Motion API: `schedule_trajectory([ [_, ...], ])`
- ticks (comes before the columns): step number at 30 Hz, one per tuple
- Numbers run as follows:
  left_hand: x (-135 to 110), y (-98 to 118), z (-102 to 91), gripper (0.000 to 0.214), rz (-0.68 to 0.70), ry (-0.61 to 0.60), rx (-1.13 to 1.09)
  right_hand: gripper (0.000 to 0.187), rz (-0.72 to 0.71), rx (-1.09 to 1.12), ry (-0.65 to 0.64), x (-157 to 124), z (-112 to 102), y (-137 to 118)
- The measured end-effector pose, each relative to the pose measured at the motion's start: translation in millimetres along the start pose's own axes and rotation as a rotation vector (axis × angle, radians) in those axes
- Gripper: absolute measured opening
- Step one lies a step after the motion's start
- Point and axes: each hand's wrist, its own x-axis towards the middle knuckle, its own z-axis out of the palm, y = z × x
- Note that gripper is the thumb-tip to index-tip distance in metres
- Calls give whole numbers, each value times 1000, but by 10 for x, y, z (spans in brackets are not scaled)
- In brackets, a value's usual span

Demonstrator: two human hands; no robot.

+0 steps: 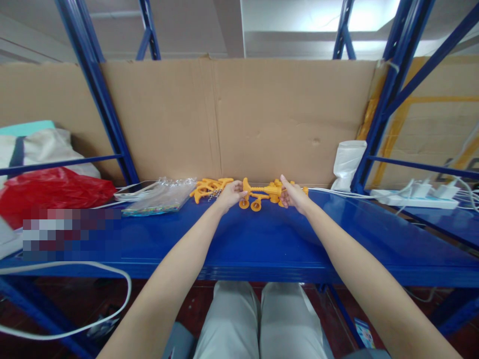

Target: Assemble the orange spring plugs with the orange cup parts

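Note:
My left hand (232,195) is closed at the left end of an orange plastic piece (258,189) with a crossbar end and a ribbed shaft. On the right my right hand (294,195) is bent round the piece's wider grooved end, its thumb raised; the fingertips are partly hidden. Below the shaft, on the blue shelf, lie small round orange parts (256,205). More orange parts (277,198) lie beside and behind my right hand. Left of my left hand is a pile of orange handle-shaped pieces (209,187) with a thin metal chain among them.
Clear plastic bags (160,197) lie left on the blue shelf (262,244). Further left are a red bag (56,188) and white cable (127,279). A cardboard wall (280,114) stands behind. At right are a white pouch (348,162) and power strip (415,198).

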Motion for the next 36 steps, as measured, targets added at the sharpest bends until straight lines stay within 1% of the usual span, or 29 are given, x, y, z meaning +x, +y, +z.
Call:
schedule_trajectory([
  [3,17,-10,-16,22,-4,52,-9,37,-36,64,-131,10,-39,-4],
  [5,29,-23,-29,23,-1,55,-22,35,-71,59,-161,14,-58,7],
  [7,32,-31,-37,24,0,46,-24,34,-70,39,-156,14,-67,22],
  [10,16,-21,-40,22,-3,26,-16,36,-34,8,-146,5,-62,33],
  [17,-31,27,-29,21,-12,-4,-3,50,59,-73,-99,6,-19,36],
  [26,-26,12,-31,21,-8,-36,9,60,111,-99,-111,74,-34,125],
  [29,-10,-16,-41,23,0,-47,10,56,119,-87,-116,81,-17,131],
  [33,6,-36,-43,25,6,-57,4,43,117,-20,-52,52,18,86],
  [36,3,-26,-37,25,-10,-20,14,40,139,54,-93,0,14,13],
])
